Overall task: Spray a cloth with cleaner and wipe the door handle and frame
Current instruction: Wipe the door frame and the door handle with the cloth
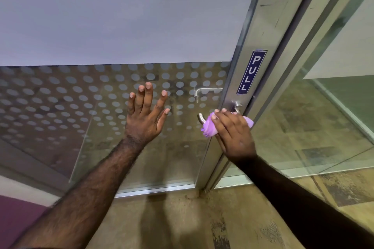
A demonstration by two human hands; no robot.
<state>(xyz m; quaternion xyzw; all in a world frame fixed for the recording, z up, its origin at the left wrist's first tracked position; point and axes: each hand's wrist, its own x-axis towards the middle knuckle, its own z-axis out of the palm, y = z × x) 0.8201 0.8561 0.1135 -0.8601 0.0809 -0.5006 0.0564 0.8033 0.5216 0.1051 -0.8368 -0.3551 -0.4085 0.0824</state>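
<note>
Gripping a bunched purple cloth (210, 127) around the metal door handle (201, 118), the right hand (234, 133) sits at the door's edge. Its lever runs leftward from the frame (261, 32); the open, empty left hand (146, 115) rests nearby against the glass door (101, 97)

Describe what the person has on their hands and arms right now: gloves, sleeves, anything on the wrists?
Nothing is worn. The left hand and right hand are bare, with no gloves, rings or watch in view. Both forearms are uncovered to the frame edge; the left shows hair.
</note>
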